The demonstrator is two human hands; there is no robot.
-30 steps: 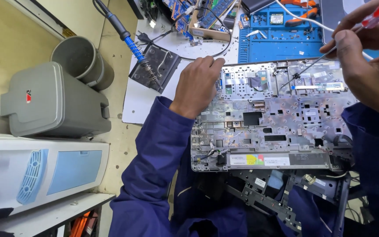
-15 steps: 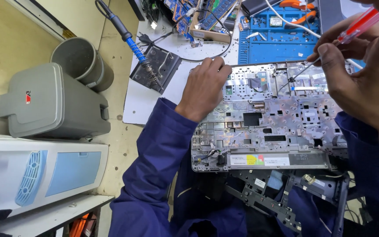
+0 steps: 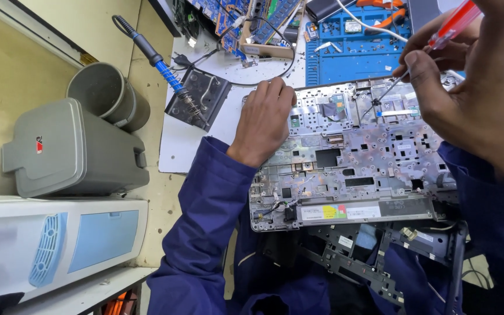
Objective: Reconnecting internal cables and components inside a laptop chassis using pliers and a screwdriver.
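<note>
Far left sat a grey bin (image 3: 71, 149), then a blue-handled soldering iron (image 3: 164, 70) on the desk (image 3: 188, 146). Mid-frame, the left hand (image 3: 262, 119) lay flat, fingers loose, on the stripped laptop chassis (image 3: 351, 163). Upper right, the right hand (image 3: 473, 87) had its fingers pinched around a red screwdriver (image 3: 453, 26), tip down on the chassis.

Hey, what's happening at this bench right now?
A person in blue sleeves is working on an opened laptop chassis that lies across their lap and the bench edge. The left hand presses on its upper left corner. The right hand holds a red-handled screwdriver, tip down on the chassis near its top edge. A blue-handled soldering iron rests on a stand to the left.
</note>
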